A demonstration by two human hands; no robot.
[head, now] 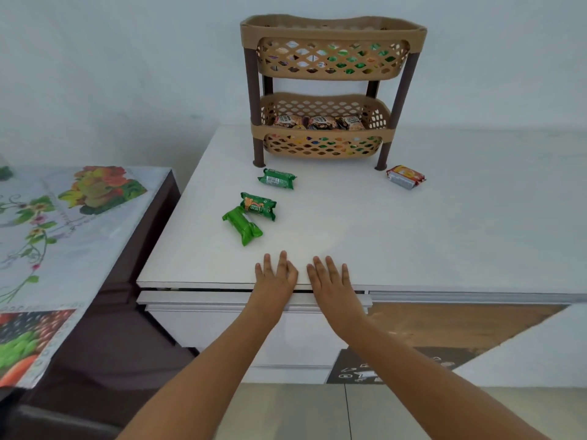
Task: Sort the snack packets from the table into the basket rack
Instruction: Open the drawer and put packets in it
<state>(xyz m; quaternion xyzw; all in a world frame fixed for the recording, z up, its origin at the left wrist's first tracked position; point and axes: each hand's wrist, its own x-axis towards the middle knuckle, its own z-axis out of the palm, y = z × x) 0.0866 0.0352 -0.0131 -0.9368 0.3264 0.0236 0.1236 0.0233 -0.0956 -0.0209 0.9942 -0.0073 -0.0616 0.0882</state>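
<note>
Two flat hands, left hand (275,276) and right hand (330,277), fingers straight, palms down at white table (413,242) front edge, gripping nothing. Three green packets (259,206) left-centre (two touching), red packet (406,176) beside basket rack (327,90) right leg. Bare tabletop between.

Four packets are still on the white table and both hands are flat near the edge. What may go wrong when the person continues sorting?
1. The two green packets touch each other, so gripping one may push the other toward the table's left edge.
2. The red packet lies beside the rack's front right leg; the right hand may bump the basket rack.
3. The upper basket already looks fairly full, so a packet added there may slip out.
</note>
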